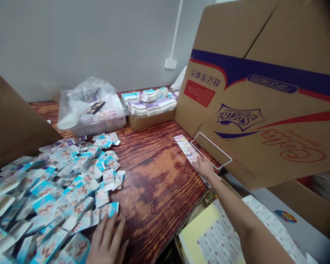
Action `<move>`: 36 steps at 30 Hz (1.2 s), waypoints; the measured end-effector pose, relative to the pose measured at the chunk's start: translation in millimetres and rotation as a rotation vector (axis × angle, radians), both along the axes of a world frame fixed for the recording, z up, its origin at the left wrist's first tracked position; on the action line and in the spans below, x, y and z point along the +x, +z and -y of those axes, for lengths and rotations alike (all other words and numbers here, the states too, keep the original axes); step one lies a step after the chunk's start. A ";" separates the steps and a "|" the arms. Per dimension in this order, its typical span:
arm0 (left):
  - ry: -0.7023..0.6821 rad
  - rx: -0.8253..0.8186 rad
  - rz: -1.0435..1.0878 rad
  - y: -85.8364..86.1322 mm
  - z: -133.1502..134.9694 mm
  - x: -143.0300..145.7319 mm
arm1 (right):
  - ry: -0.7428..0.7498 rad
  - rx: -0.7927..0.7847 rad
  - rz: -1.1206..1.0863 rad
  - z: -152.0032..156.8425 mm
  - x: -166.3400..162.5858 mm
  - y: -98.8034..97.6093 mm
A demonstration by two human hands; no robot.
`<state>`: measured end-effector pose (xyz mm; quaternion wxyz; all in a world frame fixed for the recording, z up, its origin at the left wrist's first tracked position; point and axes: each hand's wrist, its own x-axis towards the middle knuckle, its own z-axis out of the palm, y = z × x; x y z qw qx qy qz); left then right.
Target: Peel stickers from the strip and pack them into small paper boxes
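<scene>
Left hand point(106, 238) is sitting at bottom center, fingers loosely spread, fingertips reaching the near end of a small blue-and-white box point(110, 209); can't tell if they're pressing it. Right hand point(203, 167) is touching a printed strip point(184, 146) right of center, fingers curling in; can't tell if pinching. Strip is lying on the wood-grain table point(151, 157); box pile point(78, 192) is filling lower left.
</scene>
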<state>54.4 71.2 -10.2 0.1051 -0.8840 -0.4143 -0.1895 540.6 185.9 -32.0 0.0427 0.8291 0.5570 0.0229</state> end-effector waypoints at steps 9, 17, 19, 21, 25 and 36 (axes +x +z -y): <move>-0.016 -0.053 -0.088 -2.2 -39.2 51.5 | 0.210 0.039 -0.049 -4.9 -22.3 -7.7; 0.038 -0.210 -0.164 -4.4 -112.7 54.7 | 0.314 0.146 -0.134 -3.8 -90.9 -25.1; 0.098 -0.193 -0.175 -4.0 -118.4 43.6 | 0.330 0.159 -0.147 3.7 -127.2 -27.1; 0.138 -0.176 -0.198 -4.1 -121.6 29.9 | 0.352 0.156 -0.167 11.3 -166.9 -28.0; 0.158 -0.170 -0.242 -5.0 -126.7 -2.4 | 0.359 0.124 -0.216 27.2 -241.0 -22.0; 0.118 -0.047 -0.201 2.4 -137.5 -58.7 | 0.404 0.030 -0.662 97.7 -354.9 6.7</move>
